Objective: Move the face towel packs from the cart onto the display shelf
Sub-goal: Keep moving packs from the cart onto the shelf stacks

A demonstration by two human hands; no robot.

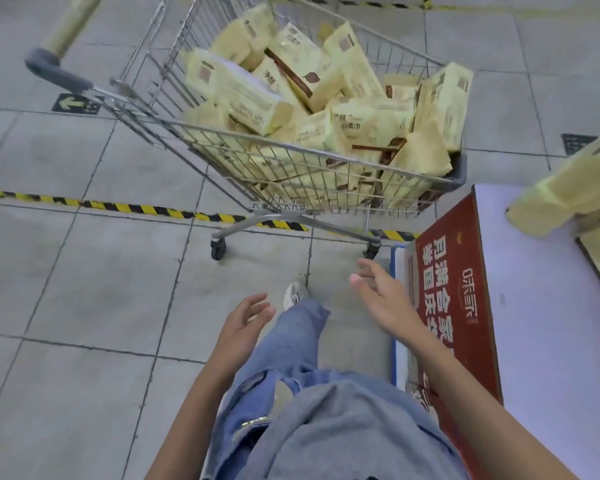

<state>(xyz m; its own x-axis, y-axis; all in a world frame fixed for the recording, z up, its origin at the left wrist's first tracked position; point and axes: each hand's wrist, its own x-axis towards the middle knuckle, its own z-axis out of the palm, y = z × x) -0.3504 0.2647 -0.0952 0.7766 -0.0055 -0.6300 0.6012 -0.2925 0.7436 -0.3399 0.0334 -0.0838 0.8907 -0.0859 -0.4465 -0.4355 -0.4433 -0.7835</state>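
A wire shopping cart (pixel 174 124) stands ahead of me, piled with several pale yellow face towel packs (pixel 312 98). To the right is the white display shelf (pixel 541 306) with a red sign (pixel 454 289) on its edge; a few yellow packs (pixel 568 192) lie on it at the far right. My left hand (pixel 243 322) and my right hand (pixel 381 296) hang in front of me below the cart, fingers relaxed and spread, holding nothing. Both are well short of the cart.
Grey tiled floor with a yellow-black hazard tape line (pixel 136 207) running under the cart. The cart's grey handle (pixel 54 72) points to the upper left. My leg in jeans and a shoe (pixel 293 292) step forward between my hands.
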